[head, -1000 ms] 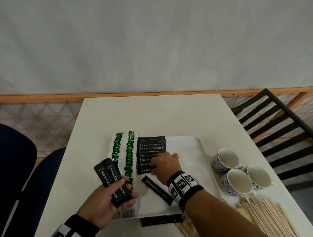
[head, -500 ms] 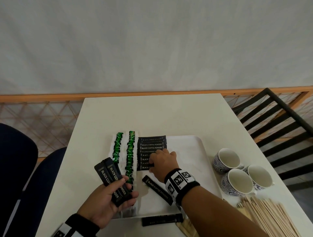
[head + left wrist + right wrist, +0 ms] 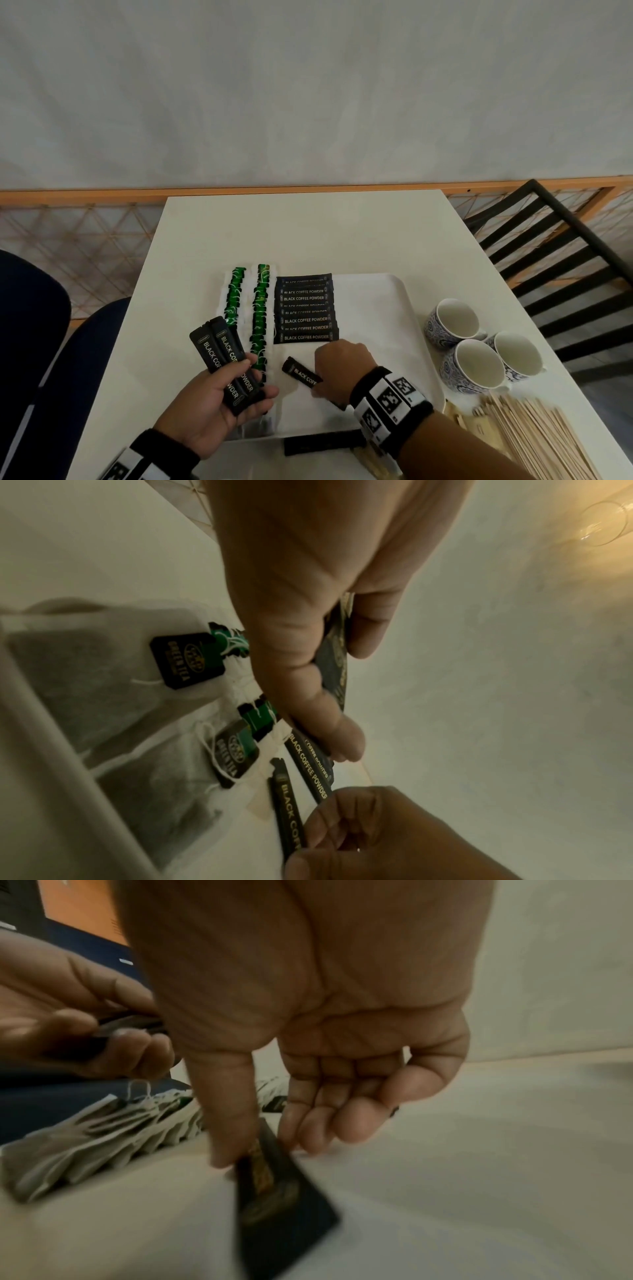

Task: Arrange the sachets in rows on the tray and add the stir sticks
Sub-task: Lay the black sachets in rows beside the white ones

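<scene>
A white tray (image 3: 373, 308) holds two columns of green tea bags (image 3: 260, 308) and one stacked row of black coffee sachets (image 3: 306, 310). My left hand (image 3: 239, 387) hovers over the tray's near left corner and grips a few black sachets (image 3: 219, 353) fanned upward. In the left wrist view these held sachets (image 3: 334, 653) sit between thumb and fingers. A loose black sachet (image 3: 299, 371) lies slanted on the tray in front of the row. My right hand (image 3: 325, 380) pinches its near end; the right wrist view shows the thumb and forefinger on this sachet (image 3: 281, 1199). Wooden stir sticks (image 3: 534, 438) are piled at the table's near right.
Three patterned cups (image 3: 472, 363) stand right of the tray, just behind the sticks. Another black sachet (image 3: 322, 445) lies on the white table (image 3: 308, 233) below the tray's near edge. A black chair (image 3: 555, 260) is at the right, a dark blue seat (image 3: 44, 342) at the left.
My right hand has drawn back from the coffee row toward me and taken hold of the loose slanted sachet. The left hand has kept its sachets in place.
</scene>
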The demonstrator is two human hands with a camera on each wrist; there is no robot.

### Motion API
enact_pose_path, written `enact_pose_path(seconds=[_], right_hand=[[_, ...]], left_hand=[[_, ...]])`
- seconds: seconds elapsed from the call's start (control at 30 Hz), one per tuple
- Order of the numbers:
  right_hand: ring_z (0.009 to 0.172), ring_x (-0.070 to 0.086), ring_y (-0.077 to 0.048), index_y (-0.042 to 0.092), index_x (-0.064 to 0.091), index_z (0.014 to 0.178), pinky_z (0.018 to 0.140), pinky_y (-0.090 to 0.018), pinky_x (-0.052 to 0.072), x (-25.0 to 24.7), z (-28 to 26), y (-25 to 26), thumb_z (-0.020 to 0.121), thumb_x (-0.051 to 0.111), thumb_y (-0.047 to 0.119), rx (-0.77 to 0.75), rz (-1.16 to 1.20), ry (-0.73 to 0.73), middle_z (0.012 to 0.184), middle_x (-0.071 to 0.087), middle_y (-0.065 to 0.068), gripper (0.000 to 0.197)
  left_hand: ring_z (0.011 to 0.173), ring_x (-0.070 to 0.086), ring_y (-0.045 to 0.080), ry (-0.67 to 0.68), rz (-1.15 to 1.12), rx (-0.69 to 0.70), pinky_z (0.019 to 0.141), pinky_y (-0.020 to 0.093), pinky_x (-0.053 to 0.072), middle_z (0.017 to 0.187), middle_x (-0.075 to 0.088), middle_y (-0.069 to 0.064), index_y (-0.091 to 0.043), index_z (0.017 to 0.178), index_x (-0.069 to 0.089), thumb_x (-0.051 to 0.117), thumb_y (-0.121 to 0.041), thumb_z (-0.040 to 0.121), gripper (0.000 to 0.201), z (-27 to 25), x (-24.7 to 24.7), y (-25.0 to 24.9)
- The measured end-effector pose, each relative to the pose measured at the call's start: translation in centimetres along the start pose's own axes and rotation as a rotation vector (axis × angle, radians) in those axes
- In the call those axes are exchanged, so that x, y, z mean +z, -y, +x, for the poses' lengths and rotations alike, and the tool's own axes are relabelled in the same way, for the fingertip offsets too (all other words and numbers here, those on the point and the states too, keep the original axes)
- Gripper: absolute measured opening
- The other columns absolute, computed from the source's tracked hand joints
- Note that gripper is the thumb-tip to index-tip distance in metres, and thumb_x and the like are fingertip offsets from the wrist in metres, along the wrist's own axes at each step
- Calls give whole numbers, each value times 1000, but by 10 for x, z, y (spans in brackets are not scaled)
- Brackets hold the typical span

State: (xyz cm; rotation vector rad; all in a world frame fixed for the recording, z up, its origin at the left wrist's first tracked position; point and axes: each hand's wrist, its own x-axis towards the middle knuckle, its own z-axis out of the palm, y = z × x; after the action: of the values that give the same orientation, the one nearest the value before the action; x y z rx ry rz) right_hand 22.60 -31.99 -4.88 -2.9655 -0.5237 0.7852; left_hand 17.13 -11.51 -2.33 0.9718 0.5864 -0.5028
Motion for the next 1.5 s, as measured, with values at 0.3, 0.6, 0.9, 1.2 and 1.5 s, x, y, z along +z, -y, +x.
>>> enact_pose_path(seconds=[0.3,0.6,0.9,1.2,1.5], right_hand=[[103,56,-24,22,62,107,90,-40,38,1,9,0,95,55,32,21,80,-178,109,62,-1,18],[107,49,-24,22,61,111,92,-42,35,-8,23,3,95,55,32,22,46,-292,111,59,-1,20],[107,48,-24,22,60,111,92,-43,35,-4,27,1,90,61,37,14,31,-306,112,57,1,26],[105,48,-23,22,56,109,93,-42,36,-4,28,0,89,62,35,28,74,-335,111,56,2,25],[102,47,-22,24,52,109,91,-41,37,-8,26,3,88,64,36,13,98,-370,110,54,2,27]], left_hand=[[79,69,44,3,2,-1,57,44,60,81,61,20,1,109,60,50,-10,95,21,0,-3,-1],[82,68,45,-7,5,4,62,47,60,79,63,20,2,112,59,52,-10,93,23,2,-5,1],[80,69,43,-20,7,-3,57,44,60,83,61,20,1,112,59,51,-10,94,22,1,-4,0],[80,69,44,-25,2,-6,59,45,60,83,61,21,2,113,59,51,-10,94,24,2,-5,2],[84,69,43,-30,12,0,62,45,61,107,62,31,1,112,61,53,-10,93,22,2,-4,2]])
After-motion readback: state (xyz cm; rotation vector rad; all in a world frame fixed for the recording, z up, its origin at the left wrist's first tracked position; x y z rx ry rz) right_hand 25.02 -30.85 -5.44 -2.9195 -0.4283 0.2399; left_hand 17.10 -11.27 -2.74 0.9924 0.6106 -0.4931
